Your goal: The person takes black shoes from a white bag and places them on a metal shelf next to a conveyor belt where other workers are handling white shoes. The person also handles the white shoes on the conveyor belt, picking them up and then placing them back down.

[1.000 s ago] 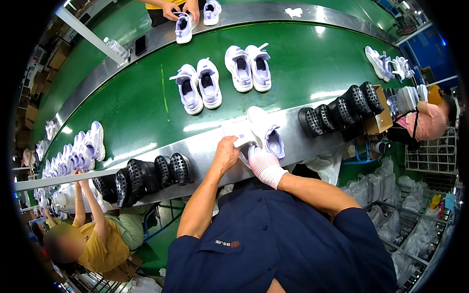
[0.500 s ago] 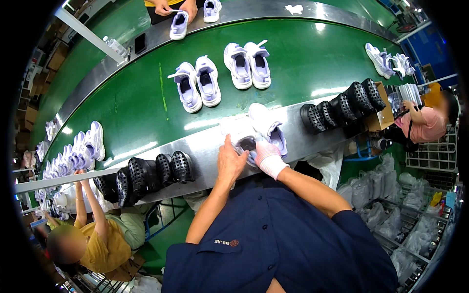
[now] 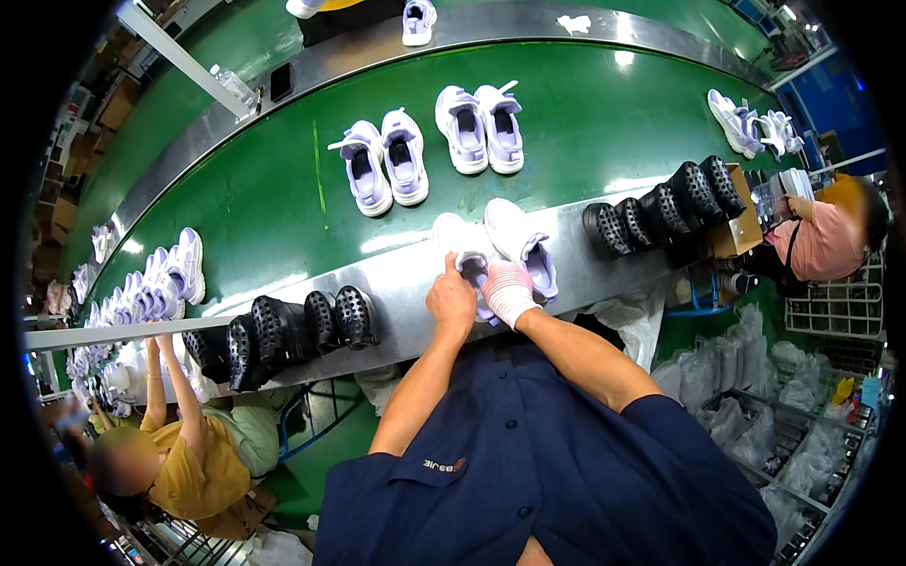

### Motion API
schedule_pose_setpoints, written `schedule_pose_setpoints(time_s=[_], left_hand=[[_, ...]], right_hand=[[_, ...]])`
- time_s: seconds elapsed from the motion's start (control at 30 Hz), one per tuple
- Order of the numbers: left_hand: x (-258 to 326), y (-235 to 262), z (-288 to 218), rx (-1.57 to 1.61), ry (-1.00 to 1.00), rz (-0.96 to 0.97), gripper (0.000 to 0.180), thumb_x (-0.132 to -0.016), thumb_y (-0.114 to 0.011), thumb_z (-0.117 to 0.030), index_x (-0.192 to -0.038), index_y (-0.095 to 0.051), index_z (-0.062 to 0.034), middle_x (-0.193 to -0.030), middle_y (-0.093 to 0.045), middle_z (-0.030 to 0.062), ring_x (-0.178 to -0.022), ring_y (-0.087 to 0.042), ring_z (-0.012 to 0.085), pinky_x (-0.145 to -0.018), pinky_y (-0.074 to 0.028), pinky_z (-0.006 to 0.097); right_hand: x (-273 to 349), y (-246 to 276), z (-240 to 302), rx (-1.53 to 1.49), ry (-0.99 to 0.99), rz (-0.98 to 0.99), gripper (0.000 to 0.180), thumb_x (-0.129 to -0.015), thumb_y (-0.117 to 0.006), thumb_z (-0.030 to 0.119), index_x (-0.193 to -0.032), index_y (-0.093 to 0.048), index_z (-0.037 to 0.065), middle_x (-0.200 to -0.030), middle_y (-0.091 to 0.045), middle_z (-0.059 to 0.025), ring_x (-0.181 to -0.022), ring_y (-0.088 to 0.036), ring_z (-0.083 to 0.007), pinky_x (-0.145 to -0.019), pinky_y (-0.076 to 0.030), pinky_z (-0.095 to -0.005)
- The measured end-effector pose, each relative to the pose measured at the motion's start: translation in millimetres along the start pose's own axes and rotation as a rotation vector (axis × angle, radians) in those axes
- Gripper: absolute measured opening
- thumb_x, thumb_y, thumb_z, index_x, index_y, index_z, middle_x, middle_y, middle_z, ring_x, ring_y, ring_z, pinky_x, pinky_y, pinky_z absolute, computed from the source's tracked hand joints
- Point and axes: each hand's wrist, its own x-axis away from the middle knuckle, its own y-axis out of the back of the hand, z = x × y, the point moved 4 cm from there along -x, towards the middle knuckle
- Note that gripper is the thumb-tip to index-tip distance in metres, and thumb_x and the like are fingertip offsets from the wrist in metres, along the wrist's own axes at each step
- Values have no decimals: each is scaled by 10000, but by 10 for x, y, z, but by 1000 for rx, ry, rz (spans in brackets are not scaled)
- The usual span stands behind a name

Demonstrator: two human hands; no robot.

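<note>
On the metal ledge before me, a white and lilac sneaker (image 3: 451,229) rests with its toe pointing away. My bare left hand (image 3: 451,300) pinches the left edge of its opening, the index finger stretched along the upper. My right hand (image 3: 510,291), in a striped pale glove, grips the collar on the other side; its fingertips are partly hidden inside the opening. Touching on the right is a matching sneaker (image 3: 514,234), toe also away, its heel beside my gloved hand.
Two pairs of sneakers (image 3: 404,170) (image 3: 479,132) stand on the green belt (image 3: 566,123). Black studded shoe forms (image 3: 267,335) (image 3: 665,208) line the ledge on both sides. More sneakers (image 3: 160,278) queue at left. Co-workers (image 3: 203,462) (image 3: 819,241) sit at both sides.
The near sneaker has settled toe-away beside its mate, and my left hand has shifted slightly up along its opening. Across the belt, the co-worker's hands have left view and their sneaker has moved left.
</note>
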Motion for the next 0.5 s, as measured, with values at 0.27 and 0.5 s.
schedule_pose_setpoints(time_s=[0.27,0.5], left_hand=[[213,177,75,311,48,83,812,-858,-757,-248,-1547,-351,-106,-1089,-678,304,-1041,-664,453,-911,-512,508],[160,-69,155,402,1,117,755,-828,-769,-160,-1509,-455,-69,-1016,-664,242,-947,-654,413,-897,-517,486]], right_hand=[[499,869,-275,100,-8,-185,353,-825,-719,321,-1022,-718,28,-956,-737,-199,-951,-705,-381,-830,-576,-471],[286,579,-59,135,-75,116,415,-846,-730,430,-1007,-753,47,-993,-742,-183,-956,-730,-344,-812,-583,-447]])
